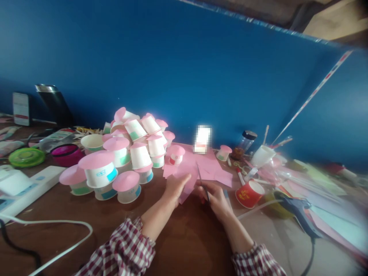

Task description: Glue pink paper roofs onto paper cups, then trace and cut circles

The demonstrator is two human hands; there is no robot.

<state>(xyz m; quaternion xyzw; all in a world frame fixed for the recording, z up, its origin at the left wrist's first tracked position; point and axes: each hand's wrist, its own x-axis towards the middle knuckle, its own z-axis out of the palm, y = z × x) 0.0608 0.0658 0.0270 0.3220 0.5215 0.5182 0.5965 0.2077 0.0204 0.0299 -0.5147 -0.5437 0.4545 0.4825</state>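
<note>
My left hand (pixel 176 188) is closed on a piece of pink paper (pixel 186 194), its thumb lying along the top. A pair of scissors (pixel 204 186) is gripped in my right hand (pixel 215 199), the blades pointing away from me beside the held paper. Beyond both hands lie more pink paper sheets (pixel 211 163). A small paper cup with a pink top (pixel 176 153) stands on those sheets. To the left is a pile of white paper cups with pink paper tops (pixel 140 153), some stacked on others.
At left are a power strip (pixel 43 180), a white cable (pixel 69 221) and a magenta container (pixel 66 154). On the right are a red paper cup (pixel 249 193), a glue gun (pixel 300 214) and a dark-lidded jar (pixel 244 143). A blue panel (pixel 172 69) rises behind.
</note>
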